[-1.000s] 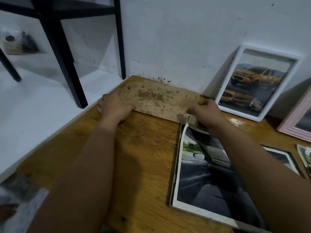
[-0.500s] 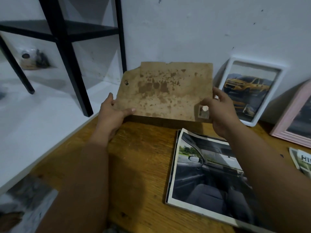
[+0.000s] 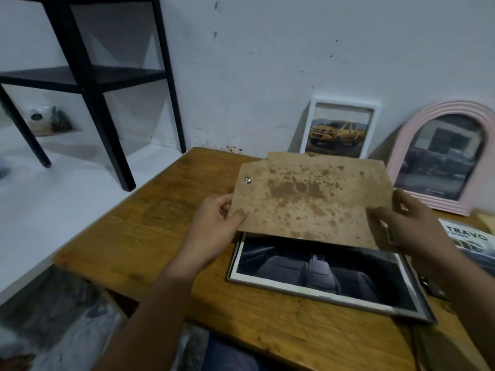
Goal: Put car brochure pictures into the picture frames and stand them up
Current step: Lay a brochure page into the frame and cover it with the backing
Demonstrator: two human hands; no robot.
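Black shelf legs (image 3: 107,124): stood at far left on the white ledge.
Left hand (image 3: 217,220): pinched the backing board's left edge, thumb on top.
Backing board (image 3: 310,199): stained brown; half a second before it was upright near the wall, now tilted flatter, above the brochure picture.
Brochure picture (image 3: 321,271): car interior, lay flat on the wooden table (image 3: 150,236), its top part now hidden by the board.
Right hand (image 3: 409,223): gripped the board's right edge.
White frame (image 3: 340,127): yellow truck, leaned on wall.
Pink arched frame (image 3: 439,156): upright at right.
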